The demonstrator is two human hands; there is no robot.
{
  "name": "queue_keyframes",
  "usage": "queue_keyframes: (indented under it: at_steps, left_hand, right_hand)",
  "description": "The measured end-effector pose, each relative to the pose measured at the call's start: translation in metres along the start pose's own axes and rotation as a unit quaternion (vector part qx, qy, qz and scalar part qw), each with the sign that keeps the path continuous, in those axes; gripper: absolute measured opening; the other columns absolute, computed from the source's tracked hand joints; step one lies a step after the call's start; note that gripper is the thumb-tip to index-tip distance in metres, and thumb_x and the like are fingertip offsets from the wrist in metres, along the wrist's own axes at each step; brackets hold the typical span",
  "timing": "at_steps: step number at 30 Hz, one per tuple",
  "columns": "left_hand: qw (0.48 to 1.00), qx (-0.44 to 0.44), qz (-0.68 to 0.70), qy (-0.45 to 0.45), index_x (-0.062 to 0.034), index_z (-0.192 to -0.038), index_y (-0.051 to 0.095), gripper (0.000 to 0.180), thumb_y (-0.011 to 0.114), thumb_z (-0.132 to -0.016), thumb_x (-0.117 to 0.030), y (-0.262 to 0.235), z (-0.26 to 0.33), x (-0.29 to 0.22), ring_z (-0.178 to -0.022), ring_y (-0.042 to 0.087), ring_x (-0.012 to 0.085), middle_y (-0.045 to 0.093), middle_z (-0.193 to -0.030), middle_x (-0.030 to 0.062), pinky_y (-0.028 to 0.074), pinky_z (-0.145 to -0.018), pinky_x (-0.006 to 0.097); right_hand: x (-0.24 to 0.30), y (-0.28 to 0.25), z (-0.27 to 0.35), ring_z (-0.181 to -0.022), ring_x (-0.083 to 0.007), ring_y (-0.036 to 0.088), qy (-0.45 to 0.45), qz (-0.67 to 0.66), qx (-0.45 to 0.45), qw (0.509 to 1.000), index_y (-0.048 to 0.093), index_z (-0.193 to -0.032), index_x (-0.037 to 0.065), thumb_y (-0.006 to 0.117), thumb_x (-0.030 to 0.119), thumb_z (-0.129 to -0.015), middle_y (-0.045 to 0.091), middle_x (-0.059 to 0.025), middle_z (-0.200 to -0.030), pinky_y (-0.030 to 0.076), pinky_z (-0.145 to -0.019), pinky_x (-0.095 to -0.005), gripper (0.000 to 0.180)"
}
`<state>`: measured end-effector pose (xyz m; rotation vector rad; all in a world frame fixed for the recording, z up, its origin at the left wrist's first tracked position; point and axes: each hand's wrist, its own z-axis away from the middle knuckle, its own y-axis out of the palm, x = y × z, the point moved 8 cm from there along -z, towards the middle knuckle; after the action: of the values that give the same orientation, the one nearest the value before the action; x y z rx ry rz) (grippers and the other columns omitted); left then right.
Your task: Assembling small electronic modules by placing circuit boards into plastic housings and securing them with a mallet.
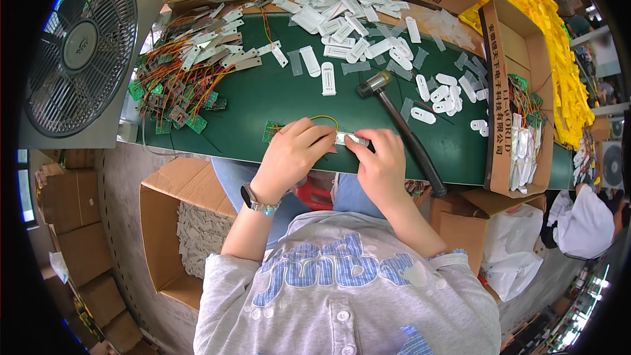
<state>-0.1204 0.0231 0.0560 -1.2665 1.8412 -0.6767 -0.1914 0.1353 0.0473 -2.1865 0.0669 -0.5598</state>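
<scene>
My left hand point(297, 156) and my right hand point(382, 158) meet at the near edge of the green table. Between their fingertips they hold a small silvery-white strip point(348, 139) from both ends. A yellow wire point(327, 118) arches above it. Beside my left fingers lies a green circuit board point(271, 131) with coloured wires, partly hidden by that hand. A hammer point(402, 121) with a black handle rests to the right of my right hand, its head pointing away from me. Straight ahead lies a white oblong plastic cover point(328, 79).
Wired circuit boards and metal plates point(190, 79) are heaped at left, near a large fan point(80, 49). White plastic parts point(348, 16) pile up at the back; smaller white oval pieces point(442, 97) lie at right. A tall cardboard box point(494, 92) of wired parts borders the right side.
</scene>
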Motion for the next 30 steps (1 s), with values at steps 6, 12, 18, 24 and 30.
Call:
queue_keyframes:
  at_steps: [6, 12, 18, 24, 30]
  left_hand:
    - [1.000, 0.013, 0.010, -0.014, -0.0046, -0.092, 0.065, 0.024, 0.078, -0.072, -0.012, 0.001, -0.004, 0.001, -0.082, 0.061, 0.0223, 0.071, -0.104, 0.0030, 0.053, -0.070, 0.035]
    - [0.999, 0.036, 0.020, -0.027, -0.0054, -0.093, 0.065, 0.026, 0.078, -0.072, -0.012, 0.003, -0.004, 0.003, -0.085, 0.061, 0.0233, 0.072, -0.109, 0.0022, 0.053, -0.074, 0.036]
    - [0.992, 0.044, 0.057, -0.100, -0.0054, -0.103, 0.067, 0.034, 0.080, -0.074, -0.017, 0.005, -0.003, 0.015, -0.086, 0.061, 0.0240, 0.072, -0.102, 0.0033, 0.053, -0.077, 0.037]
    - [0.992, 0.034, 0.064, -0.102, -0.0052, -0.110, 0.067, 0.040, 0.080, -0.075, -0.019, 0.007, 0.001, 0.017, -0.087, 0.062, 0.0240, 0.071, -0.100, 0.0041, 0.053, -0.077, 0.038]
    - [0.992, 0.044, 0.060, -0.099, -0.0060, -0.108, 0.068, 0.038, 0.080, -0.076, -0.020, 0.005, -0.001, 0.016, -0.087, 0.061, 0.0241, 0.071, -0.096, 0.0033, 0.052, -0.077, 0.038]
  right_hand:
    - [0.001, -0.001, -0.001, -0.091, -0.0239, 0.059, -0.001, 0.001, 0.002, 1.000, 0.074, -0.099, 0.007, 0.066, -0.002, -0.069, 0.064, -0.0040, -0.100, 0.045, -0.076, -0.0379, 0.032]
    - [0.000, 0.000, -0.001, -0.090, -0.0237, 0.059, 0.000, -0.001, 0.003, 1.000, 0.074, -0.099, 0.008, 0.066, -0.002, -0.069, 0.064, -0.0040, -0.100, 0.045, -0.076, -0.0378, 0.033]
    - [0.000, -0.001, -0.001, -0.090, -0.0232, 0.059, 0.003, -0.005, 0.001, 1.000, 0.074, -0.099, 0.008, 0.066, -0.003, -0.069, 0.064, -0.0037, -0.100, 0.045, -0.075, -0.0376, 0.032]
    - [0.000, 0.000, 0.000, -0.090, -0.0231, 0.059, 0.003, -0.002, 0.005, 1.000, 0.074, -0.100, 0.008, 0.067, -0.003, -0.069, 0.064, -0.0035, -0.100, 0.044, -0.076, -0.0375, 0.033]
    - [0.001, 0.001, -0.001, -0.091, -0.0235, 0.059, 0.000, -0.002, 0.007, 1.000, 0.074, -0.100, 0.008, 0.067, -0.003, -0.069, 0.064, -0.0035, -0.101, 0.044, -0.076, -0.0378, 0.034]
